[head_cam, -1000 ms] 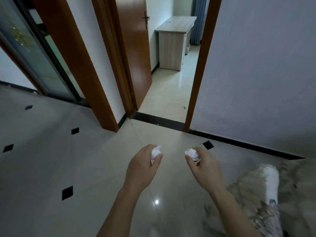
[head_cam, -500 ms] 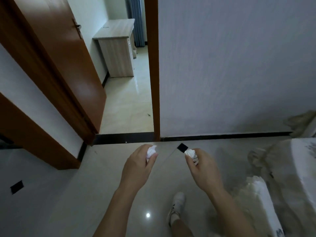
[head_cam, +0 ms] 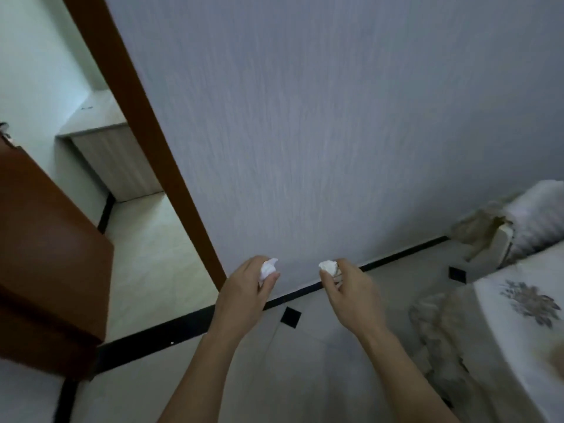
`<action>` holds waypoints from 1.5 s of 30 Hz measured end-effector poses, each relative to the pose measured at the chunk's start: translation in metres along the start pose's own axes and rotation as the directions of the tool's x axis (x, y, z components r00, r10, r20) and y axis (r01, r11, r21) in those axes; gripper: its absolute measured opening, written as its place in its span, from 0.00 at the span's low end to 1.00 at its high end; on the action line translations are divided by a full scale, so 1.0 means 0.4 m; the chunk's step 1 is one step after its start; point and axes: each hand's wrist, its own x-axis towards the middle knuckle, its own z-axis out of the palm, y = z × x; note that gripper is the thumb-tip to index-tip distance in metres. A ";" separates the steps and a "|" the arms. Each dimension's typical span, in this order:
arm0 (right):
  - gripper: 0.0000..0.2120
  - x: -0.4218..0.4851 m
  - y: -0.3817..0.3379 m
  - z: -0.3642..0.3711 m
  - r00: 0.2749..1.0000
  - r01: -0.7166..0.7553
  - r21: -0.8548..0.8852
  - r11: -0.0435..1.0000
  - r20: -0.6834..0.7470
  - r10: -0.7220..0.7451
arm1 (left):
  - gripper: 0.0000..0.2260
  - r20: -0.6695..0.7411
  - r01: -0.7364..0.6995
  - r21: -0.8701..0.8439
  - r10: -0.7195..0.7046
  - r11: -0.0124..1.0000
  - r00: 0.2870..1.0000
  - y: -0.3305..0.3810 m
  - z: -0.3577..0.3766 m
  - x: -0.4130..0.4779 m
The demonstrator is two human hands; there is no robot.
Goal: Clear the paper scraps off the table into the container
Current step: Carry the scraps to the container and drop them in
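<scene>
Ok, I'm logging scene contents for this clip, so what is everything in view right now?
paper scraps: two, white, crumpled, one in each hand, the other at
wall: one, pale grey, straight ahead
door frame: one, brown, left of the wall
door: one, brown, open, far left
desk: one, light wood, in the room beyond
floor: pale tiles with black diamond insets
covered furniture: pale floral cloth, right
container: none visible
left hand: closed on a scrap
right hand: closed on a scrap
</scene>
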 end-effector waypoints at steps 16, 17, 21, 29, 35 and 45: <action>0.13 0.169 0.397 -0.264 0.795 -0.533 -0.129 0.836 -0.413 0.444 | 0.10 0.373 -0.360 -0.321 0.466 0.876 0.802 0.300 0.510 0.512; 0.12 0.177 0.416 -0.285 0.767 -0.566 -0.129 0.814 -0.445 0.463 | 0.10 0.392 -0.374 -0.350 0.497 0.859 0.774 0.333 0.548 0.539; 0.10 0.208 0.492 -0.371 0.623 -0.708 -0.105 0.698 -0.557 0.549 | 0.13 0.489 -0.425 -0.459 0.622 0.780 0.612 0.473 0.690 0.634; 0.11 0.196 0.560 -0.518 0.295 -0.856 0.061 0.513 -0.758 0.582 | 0.14 0.543 -0.530 -0.622 0.805 0.576 0.238 0.774 0.906 0.709; 0.09 0.073 0.541 -0.610 0.062 -0.949 0.136 0.285 -0.806 0.589 | 0.10 0.414 -0.546 -0.772 0.909 0.325 -0.044 0.967 0.994 0.624; 0.15 -0.049 0.573 -0.764 0.016 -0.994 0.054 0.094 -0.787 0.617 | 0.12 0.295 -0.717 -0.697 0.909 -0.006 -0.295 1.173 1.064 0.428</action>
